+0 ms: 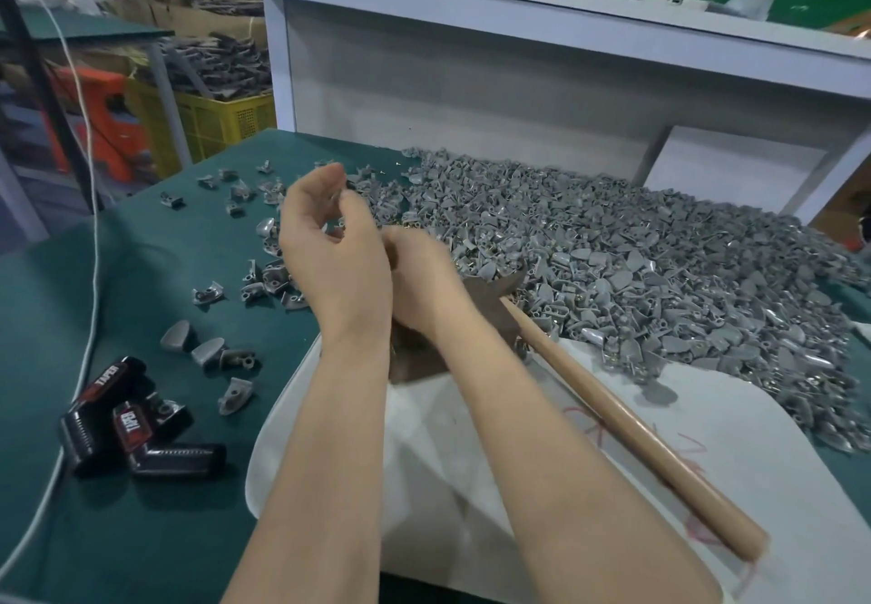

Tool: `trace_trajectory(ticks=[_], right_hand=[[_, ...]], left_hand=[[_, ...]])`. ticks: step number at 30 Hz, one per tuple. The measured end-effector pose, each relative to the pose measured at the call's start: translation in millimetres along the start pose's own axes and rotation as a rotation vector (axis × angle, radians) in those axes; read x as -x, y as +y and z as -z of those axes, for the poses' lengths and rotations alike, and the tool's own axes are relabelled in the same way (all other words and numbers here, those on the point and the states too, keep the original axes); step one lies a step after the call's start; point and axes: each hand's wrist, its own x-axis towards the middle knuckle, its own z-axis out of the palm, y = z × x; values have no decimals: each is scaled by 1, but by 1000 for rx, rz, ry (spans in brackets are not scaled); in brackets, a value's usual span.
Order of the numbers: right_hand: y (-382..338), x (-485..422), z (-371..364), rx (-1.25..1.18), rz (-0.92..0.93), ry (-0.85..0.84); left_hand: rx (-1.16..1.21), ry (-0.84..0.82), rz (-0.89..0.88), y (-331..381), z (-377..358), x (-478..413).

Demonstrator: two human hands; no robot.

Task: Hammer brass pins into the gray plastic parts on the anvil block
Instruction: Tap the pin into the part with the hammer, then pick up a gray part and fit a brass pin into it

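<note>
A green desk (141,533) stands under a white shelf (518,5), with a yellow crate (212,123) of dark pieces behind its far left corner. Near the left edge lie black cases (127,424), and loose gray parts (207,295) are scattered toward the far side.

The left hand (330,250) is raised over the middle of the desk, fingers curled toward the thumb. Whether it pinches a pin or a part, I cannot tell. Just beside it, the right hand (424,283) reaches down over the brown anvil block (414,363); its fingers are hidden, so its grip cannot be told.

The step looks like seating a part and pin on the block. It is best done with the part flat and steady and the pin upright in its hole, fingers drawn aside before any blow.

The hammer (612,415) lies unheld on a white cloth (471,485). Its long axis runs diagonally: the head rests by the block against the big pile of gray parts (660,264), and the handle end points to the near right corner, ready for the right hand.
</note>
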Motion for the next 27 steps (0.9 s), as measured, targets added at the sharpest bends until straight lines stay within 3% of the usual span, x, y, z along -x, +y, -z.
trace_trajectory(ticks=[3, 6, 9, 12, 16, 18, 23, 27], right_hand=[[17, 9, 32, -265, -56, 140], [34, 24, 59, -384, -39, 128], [40, 29, 70, -451, -53, 86], [39, 24, 71, -531, -107, 63], [42, -2, 59, 93, -148, 150], [42, -22, 46, 294, -177, 98], [35, -62, 16, 517, -392, -84], [37, -69, 2, 592, -412, -159]], left_hand=[[-151, -237, 71, -9, -2, 1], [-275, -565, 118, -14, -7, 8], [-331, -648, 149, -17, -9, 12], [-305, -527, 156, -17, -6, 9], [-133, -229, 206, -17, 0, 1], [16, -130, 288, -17, 0, -1], [296, -39, 438, -13, -2, 0], [444, -1, 527, -8, -4, 2]])
